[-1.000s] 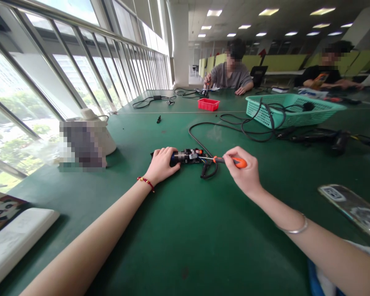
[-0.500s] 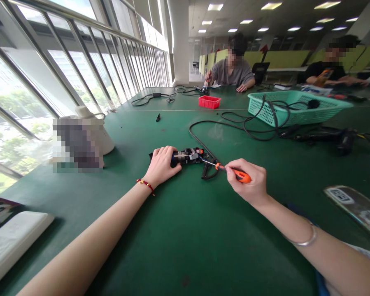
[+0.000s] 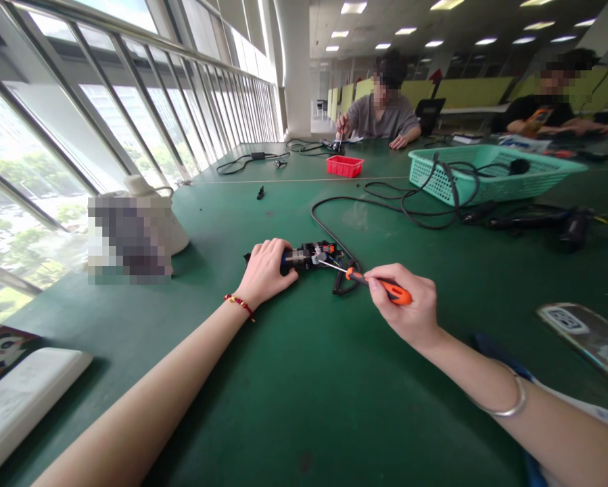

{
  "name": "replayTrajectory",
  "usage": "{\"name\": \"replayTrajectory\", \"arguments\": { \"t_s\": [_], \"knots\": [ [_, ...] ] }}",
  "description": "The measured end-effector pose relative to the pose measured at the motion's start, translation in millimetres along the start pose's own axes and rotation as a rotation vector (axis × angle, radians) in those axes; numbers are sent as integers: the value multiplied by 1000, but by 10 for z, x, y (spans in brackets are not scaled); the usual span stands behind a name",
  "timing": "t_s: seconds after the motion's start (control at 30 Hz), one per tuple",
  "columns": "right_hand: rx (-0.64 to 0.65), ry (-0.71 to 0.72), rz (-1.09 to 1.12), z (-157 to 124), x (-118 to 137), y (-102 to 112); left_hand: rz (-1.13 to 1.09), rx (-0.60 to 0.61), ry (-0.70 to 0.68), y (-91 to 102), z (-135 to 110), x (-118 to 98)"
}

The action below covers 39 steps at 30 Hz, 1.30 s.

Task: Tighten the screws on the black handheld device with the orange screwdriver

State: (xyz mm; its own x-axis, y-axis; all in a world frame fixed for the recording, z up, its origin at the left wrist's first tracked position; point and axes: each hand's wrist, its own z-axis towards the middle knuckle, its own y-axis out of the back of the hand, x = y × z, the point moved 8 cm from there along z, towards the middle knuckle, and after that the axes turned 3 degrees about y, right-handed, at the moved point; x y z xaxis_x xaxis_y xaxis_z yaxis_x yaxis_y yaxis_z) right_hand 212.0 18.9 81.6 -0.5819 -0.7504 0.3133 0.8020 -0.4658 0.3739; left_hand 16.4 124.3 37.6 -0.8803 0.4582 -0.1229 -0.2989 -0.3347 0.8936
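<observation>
A small black opened device point(image 3: 311, 257) with exposed metal and orange parts lies on the green table point(image 3: 304, 379). My left hand point(image 3: 266, 270) is closed over its left end and presses it down. My right hand point(image 3: 408, 304) grips an orange-handled screwdriver point(image 3: 379, 287), whose thin shaft points left with its tip at the device's inner parts. A black cable point(image 3: 334, 223) runs from the device away across the table.
A teal basket point(image 3: 491, 177) with cables and a red tray point(image 3: 344, 166) stand further back. A white object point(image 3: 146, 216) sits at left, a white pad point(image 3: 19, 399) at the near left, a phone point(image 3: 582, 335) at right. Two other people work at the far end.
My right hand drew back toward me and lowered, so the screwdriver now slants up-left into the device instead of lying level. My left hand stayed on the device.
</observation>
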Motion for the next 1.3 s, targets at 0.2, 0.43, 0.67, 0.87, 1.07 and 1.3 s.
{"name": "replayTrajectory", "arguments": {
  "t_s": [0.2, 0.43, 0.67, 0.87, 1.07, 1.3],
  "knots": [
    [-5, -11, -2, -10, -31, -1, 3, -11, -15, -8, -4, 2],
    [15, -29, 3, 2, -38, -25, 7, -16, -22, -1, -7, -7],
    [42, -148, 50, -68, -155, -87, 2, -18, -26, 3, -1, -6],
    [-47, -73, 52, -91, -82, -44, 13, -23, -35, 11, -12, -10],
    [34, -129, 4, -90, -71, -65, 31, -22, -42, 30, -12, -42],
    [-44, -147, 128, -161, -30, -69, 34, -28, -71, 60, -22, -72]
  ]
}}
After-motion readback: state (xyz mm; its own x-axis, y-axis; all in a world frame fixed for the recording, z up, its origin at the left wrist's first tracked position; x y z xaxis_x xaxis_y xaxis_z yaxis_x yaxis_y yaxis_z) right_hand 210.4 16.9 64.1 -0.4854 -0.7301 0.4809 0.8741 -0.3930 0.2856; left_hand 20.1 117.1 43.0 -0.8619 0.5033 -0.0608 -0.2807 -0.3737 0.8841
